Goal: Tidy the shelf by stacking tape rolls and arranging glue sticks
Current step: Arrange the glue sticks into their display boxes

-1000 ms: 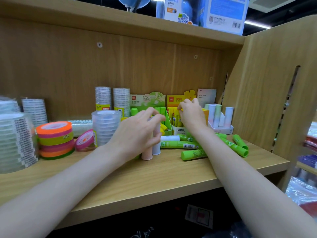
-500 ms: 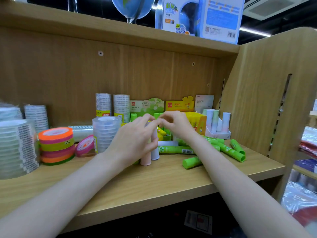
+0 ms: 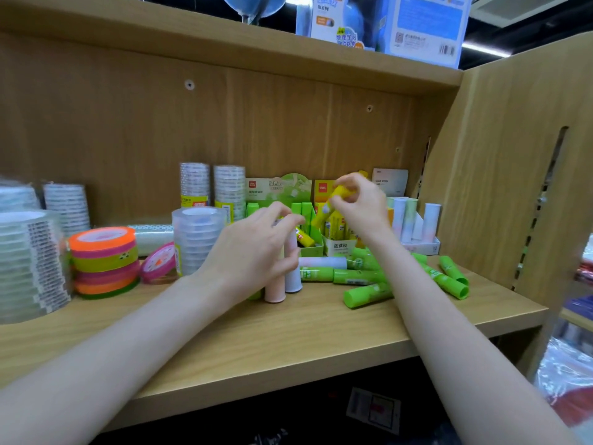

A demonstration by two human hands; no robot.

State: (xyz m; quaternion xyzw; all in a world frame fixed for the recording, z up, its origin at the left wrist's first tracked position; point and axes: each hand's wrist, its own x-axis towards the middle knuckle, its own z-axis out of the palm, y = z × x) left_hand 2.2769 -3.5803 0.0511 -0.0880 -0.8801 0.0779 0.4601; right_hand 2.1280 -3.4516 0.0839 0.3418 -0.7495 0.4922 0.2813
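My left hand (image 3: 256, 248) grips a few upright pastel glue sticks (image 3: 276, 290) that stand on the shelf board (image 3: 288, 335). My right hand (image 3: 359, 207) holds a yellow glue stick (image 3: 333, 200) tilted in the air above the yellow display box (image 3: 337, 232). Another yellow stick (image 3: 305, 237) lies in the green display box (image 3: 313, 248). Several green glue sticks (image 3: 369, 293) lie loose on the board to the right. A stack of orange, yellow and pink tape rolls (image 3: 104, 261) sits at the left, with a pink roll (image 3: 158, 263) leaning beside it.
Clear tape stacks stand at the far left (image 3: 29, 264), in the middle (image 3: 197, 239) and at the back (image 3: 211, 187). A white box with pastel sticks (image 3: 414, 223) sits at the back right. The shelf's side panel (image 3: 500, 187) closes the right end.
My right hand has lifted from beside the left hand, up and to the right, now holding a yellow glue stick. The left hand keeps its grip on the upright pastel sticks.
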